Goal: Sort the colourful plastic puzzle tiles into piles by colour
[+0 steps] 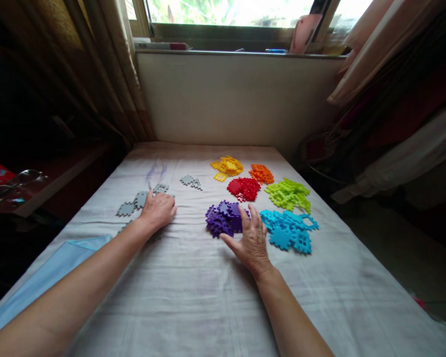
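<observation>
Flat plastic pieces with toothed edges lie in colour piles on a cloth-covered surface (178,277). My left hand (159,210) rests at the grey pieces (126,208) on the left, its fingers curled down; what is under them is hidden. My right hand (250,240) has its fingers spread at the right edge of the purple pile (220,218), partly over it. Just right of that hand lies the blue pile (282,238). Behind are a red pile (243,188), a green pile (290,193), an orange pile (261,173) and a yellow pile (228,165).
Two or so more grey pieces (188,180) lie behind, near the middle. A light blue cloth (55,267) is under my left forearm. Beyond the surface stands a low wall (238,99) below a window. Curtains (107,64) hang at the left, with hanging fabric at the right.
</observation>
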